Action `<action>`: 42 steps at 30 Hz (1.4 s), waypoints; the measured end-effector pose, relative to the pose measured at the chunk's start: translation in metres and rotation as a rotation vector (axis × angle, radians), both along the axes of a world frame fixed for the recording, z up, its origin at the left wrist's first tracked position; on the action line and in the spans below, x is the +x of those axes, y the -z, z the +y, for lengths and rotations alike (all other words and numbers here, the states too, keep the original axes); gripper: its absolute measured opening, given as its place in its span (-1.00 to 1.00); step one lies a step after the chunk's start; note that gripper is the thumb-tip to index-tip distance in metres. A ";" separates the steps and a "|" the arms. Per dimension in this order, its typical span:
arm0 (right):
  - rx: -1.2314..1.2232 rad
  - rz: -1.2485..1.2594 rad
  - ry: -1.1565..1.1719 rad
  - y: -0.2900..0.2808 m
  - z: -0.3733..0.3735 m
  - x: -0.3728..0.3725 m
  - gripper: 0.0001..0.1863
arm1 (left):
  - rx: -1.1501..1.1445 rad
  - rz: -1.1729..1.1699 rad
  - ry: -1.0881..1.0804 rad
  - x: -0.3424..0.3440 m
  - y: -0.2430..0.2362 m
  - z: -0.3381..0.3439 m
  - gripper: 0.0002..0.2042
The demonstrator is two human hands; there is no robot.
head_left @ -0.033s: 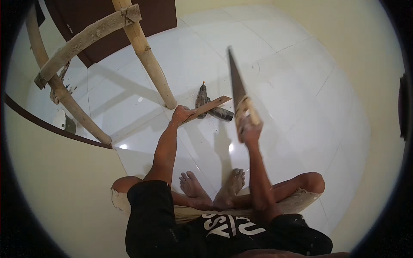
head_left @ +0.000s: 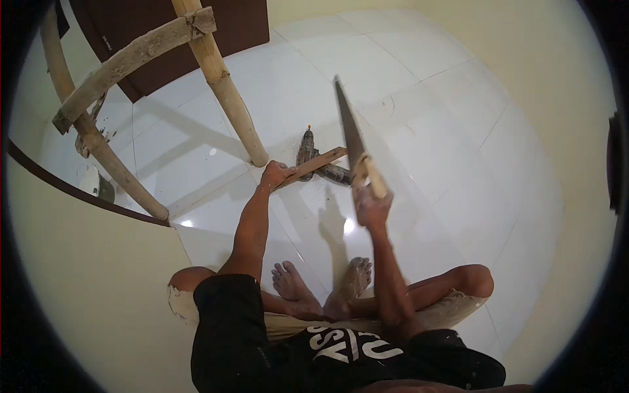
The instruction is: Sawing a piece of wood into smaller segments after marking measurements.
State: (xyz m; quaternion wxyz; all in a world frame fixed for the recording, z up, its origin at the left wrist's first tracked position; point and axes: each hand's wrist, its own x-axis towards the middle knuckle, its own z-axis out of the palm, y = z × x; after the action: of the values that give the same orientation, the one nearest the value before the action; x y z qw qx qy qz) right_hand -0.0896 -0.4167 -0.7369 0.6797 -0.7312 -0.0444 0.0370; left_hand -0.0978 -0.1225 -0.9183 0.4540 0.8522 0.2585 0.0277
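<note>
Bucket [head_left: 106, 188], contents unclear, stands well left of the saw [head_left: 352, 131].

This seems to be a plain room inside a building, serving as a work site. The floor [head_left: 445, 164] has glossy white tiles, the walls [head_left: 557, 98] are cream, and the door [head_left: 151, 75] is dark brown. A soiled bamboo frame [head_left: 229, 105], a power drill [head_left: 305, 147] and a handsaw [head_left: 350, 128] show the manual work.

Left hand [head_left: 278, 174] is closed, left arm [head_left: 248, 229] extended far. Right hand [head_left: 373, 206] is clenched slightly nearer, right arm [head_left: 389, 272] likewise extended.
</note>
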 end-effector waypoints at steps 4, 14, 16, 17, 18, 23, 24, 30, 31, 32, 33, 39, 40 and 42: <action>0.038 -0.214 -0.167 0.032 0.009 -0.040 -0.53 | -0.035 0.020 0.050 0.011 -0.008 -0.007 -0.52; -0.059 -0.076 -0.245 0.053 0.013 -0.064 -0.52 | 0.048 0.117 0.137 0.029 -0.031 0.013 -0.48; -0.303 -0.558 -0.226 0.063 0.008 -0.059 -0.54 | 0.065 0.128 0.146 0.034 -0.038 0.014 -0.46; -0.114 -0.163 -0.282 0.052 0.014 -0.073 -0.55 | 0.071 0.129 0.138 0.030 -0.033 0.024 -0.46; -0.108 -0.165 -0.290 0.053 0.020 -0.078 -0.55 | 0.066 0.162 0.135 0.025 -0.028 0.033 -0.45; -0.160 -0.252 -0.270 0.057 0.012 -0.081 -0.68 | 0.050 0.218 0.118 0.036 -0.035 0.017 -0.43; -0.177 -0.249 -0.269 0.058 0.010 -0.080 -0.71 | 0.059 0.196 0.142 0.038 -0.038 0.015 -0.43; -0.221 -0.126 -0.331 0.056 0.015 -0.089 -0.74 | 0.096 0.192 0.160 0.040 -0.022 0.028 -0.45; -0.210 -0.124 -0.332 0.058 0.014 -0.089 -0.74 | 0.068 0.189 0.138 0.042 -0.024 0.027 -0.46; -0.197 -0.123 -0.331 0.058 0.014 -0.090 -0.74 | 0.066 0.194 0.139 0.044 -0.026 0.026 -0.46; -0.198 -0.118 -0.330 0.057 0.012 -0.091 -0.74 | 0.039 0.214 0.165 0.045 -0.029 0.025 -0.48; -0.240 -0.156 -0.330 0.066 0.012 -0.093 -0.63 | 0.070 0.215 0.131 0.041 -0.027 0.031 -0.50; -0.238 -0.135 -0.324 0.064 0.012 -0.094 -0.59 | 0.070 0.263 0.130 0.042 -0.032 0.028 -0.50; -0.236 -0.108 -0.310 0.063 0.011 -0.095 -0.55 | 0.081 0.235 0.138 0.039 -0.040 0.019 -0.49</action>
State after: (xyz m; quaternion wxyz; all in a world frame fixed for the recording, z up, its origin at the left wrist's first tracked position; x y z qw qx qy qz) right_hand -0.1845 -0.4053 -0.8002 0.5722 -0.7911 -0.1880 0.1068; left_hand -0.0584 -0.1036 -0.8783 0.3868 0.8829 0.2494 -0.0932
